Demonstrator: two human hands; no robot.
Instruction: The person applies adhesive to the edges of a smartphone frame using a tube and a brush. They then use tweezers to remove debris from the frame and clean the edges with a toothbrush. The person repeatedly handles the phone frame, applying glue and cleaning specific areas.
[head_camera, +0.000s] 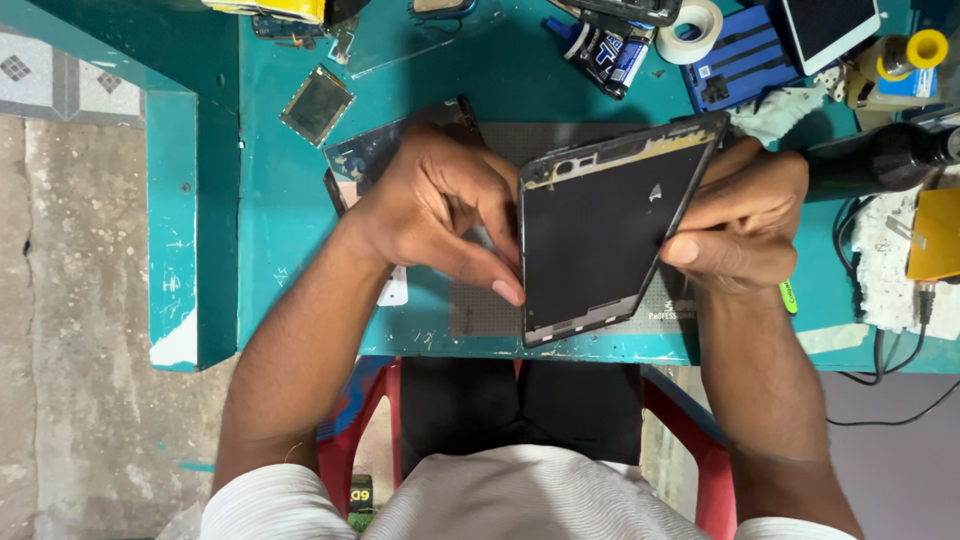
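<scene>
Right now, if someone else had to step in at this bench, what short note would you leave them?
Left hand: fingertips on the left edge of the tablet frame, thumb along it.
Right hand: pinching the frame's right edge.
The frame is held tilted above the grey work mat on the teal table.
Done: frame lifted off the mat.
Left: it is not set down; a tape roll lies behind, untouched.

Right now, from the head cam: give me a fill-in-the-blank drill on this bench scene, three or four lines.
1. Both hands hold a dark tablet frame by its two long ____.
2. The left hand grips the frame's ____ edge as the picture shows it.
3. The workbench top is painted ____.
4. The roll of tape near the table's far edge is ____ in colour.

Missing words: edges; left; teal; white
</scene>
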